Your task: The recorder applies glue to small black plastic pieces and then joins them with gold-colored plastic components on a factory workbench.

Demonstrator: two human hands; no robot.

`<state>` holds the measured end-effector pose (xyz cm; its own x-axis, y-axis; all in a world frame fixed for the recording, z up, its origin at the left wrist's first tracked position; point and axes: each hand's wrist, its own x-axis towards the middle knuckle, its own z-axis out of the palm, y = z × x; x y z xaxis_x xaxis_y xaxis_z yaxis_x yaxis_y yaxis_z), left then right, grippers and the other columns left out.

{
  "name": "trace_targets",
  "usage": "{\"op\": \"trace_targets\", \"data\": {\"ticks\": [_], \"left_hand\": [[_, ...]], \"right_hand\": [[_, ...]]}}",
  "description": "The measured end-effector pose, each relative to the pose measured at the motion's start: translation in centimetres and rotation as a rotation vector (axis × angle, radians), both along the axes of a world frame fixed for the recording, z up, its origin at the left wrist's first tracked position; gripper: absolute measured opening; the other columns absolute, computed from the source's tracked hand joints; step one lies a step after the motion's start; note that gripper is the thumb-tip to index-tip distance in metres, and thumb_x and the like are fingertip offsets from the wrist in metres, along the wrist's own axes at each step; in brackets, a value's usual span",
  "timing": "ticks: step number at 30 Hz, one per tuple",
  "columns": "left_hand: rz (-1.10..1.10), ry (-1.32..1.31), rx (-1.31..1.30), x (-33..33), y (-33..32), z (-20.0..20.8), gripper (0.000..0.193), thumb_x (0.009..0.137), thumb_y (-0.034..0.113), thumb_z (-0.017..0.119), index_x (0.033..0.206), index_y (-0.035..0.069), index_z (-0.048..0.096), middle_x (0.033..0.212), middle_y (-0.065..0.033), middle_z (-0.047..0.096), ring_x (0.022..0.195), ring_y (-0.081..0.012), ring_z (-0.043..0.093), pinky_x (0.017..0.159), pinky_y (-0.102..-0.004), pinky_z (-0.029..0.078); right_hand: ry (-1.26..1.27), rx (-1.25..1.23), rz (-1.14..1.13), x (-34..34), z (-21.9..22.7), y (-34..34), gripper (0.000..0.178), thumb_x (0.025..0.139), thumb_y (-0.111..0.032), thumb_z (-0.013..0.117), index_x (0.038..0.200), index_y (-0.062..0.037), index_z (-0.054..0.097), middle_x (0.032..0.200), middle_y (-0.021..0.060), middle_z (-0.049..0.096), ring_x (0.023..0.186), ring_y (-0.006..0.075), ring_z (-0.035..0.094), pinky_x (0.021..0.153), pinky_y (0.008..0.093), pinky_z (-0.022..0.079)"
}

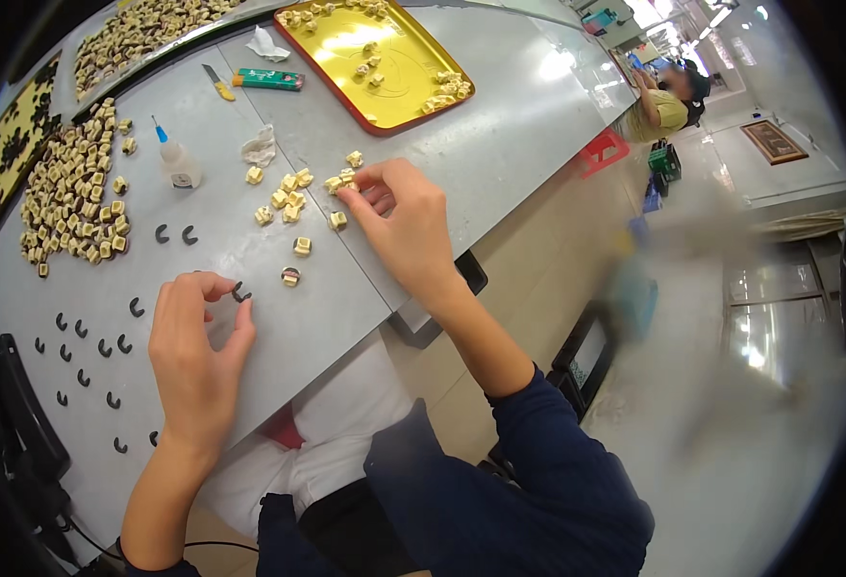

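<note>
My left hand (192, 337) pinches a small black C-shaped piece (240, 291) between thumb and fingertips, just above the grey table. Further right, my right hand (406, 216) reaches into a loose group of small cream blocks (293, 197); its thumb and forefinger close on a cream block (343, 183) at the group's edge. Its other fingers are curled. A block with a dark and reddish band (291, 277) lies between my hands. More black C-shaped pieces (104, 347) are scattered at the left, and two others (189, 235) lie beyond my left hand.
A heap of cream-and-dark blocks (67, 202) covers the far left. Behind stand a small needle-tipped bottle (183, 168), a crumpled tissue (260, 146), a green box (267, 80), a knife (219, 84) and a yellow tray (404, 72). A person (668, 101) sits at the far right.
</note>
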<state>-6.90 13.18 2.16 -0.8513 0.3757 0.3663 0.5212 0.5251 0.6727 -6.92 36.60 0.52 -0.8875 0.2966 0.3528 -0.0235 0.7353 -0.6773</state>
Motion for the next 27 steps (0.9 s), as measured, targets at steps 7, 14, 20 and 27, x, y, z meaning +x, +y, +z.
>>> {"op": "trace_targets", "data": {"ticks": [7, 14, 20, 27], "left_hand": [[-0.035, 0.121, 0.118, 0.0, -0.5, 0.2, 0.035, 0.068, -0.009, 0.073, 0.094, 0.002, 0.052, 0.09, -0.0083, 0.062, 0.077, -0.0236, 0.057, 0.063, -0.0321, 0.046], [-0.129, 0.196, 0.305, -0.1, 0.0, -0.6, 0.038, 0.066, -0.008, 0.075, 0.094, 0.002, 0.051, 0.09, -0.0103, 0.063, 0.076, -0.0259, 0.06, 0.067, -0.0331, 0.05], [-0.242, 0.198, 0.316, -0.3, -0.3, -0.5, 0.045, 0.067, -0.008, 0.078, 0.097, 0.004, 0.046, 0.092, -0.0142, 0.067, 0.082, -0.0242, 0.066, 0.07, -0.0295, 0.052], [-0.277, 0.253, 0.385, -0.5, -0.6, -0.9, 0.044, 0.067, -0.008, 0.078, 0.096, 0.004, 0.046, 0.091, -0.015, 0.067, 0.08, -0.0249, 0.067, 0.066, -0.0308, 0.053]], "right_hand": [[0.1, -0.111, 0.123, 0.3, 0.2, 0.3, 0.018, 0.082, 0.001, 0.069, 0.099, 0.0029, 0.064, 0.096, 0.0103, 0.063, 0.087, 0.0172, 0.066, 0.076, 0.0287, 0.053], [0.023, -0.955, 0.417, 2.7, 2.4, -0.8, 0.023, 0.085, 0.002, 0.064, 0.108, 0.0053, 0.062, 0.108, 0.0113, 0.056, 0.096, 0.0201, 0.061, 0.084, 0.0322, 0.05], [-0.226, -1.11, 0.56, 3.6, 2.5, -3.9, 0.033, 0.084, -0.002, 0.067, 0.114, 0.0049, 0.057, 0.1, 0.0126, 0.06, 0.092, 0.0192, 0.061, 0.079, 0.0308, 0.05], [-0.309, -1.071, 0.481, 3.2, 2.7, -4.4, 0.033, 0.083, 0.0, 0.07, 0.111, 0.0052, 0.055, 0.098, 0.0153, 0.066, 0.088, 0.0181, 0.064, 0.075, 0.0294, 0.053]]}}
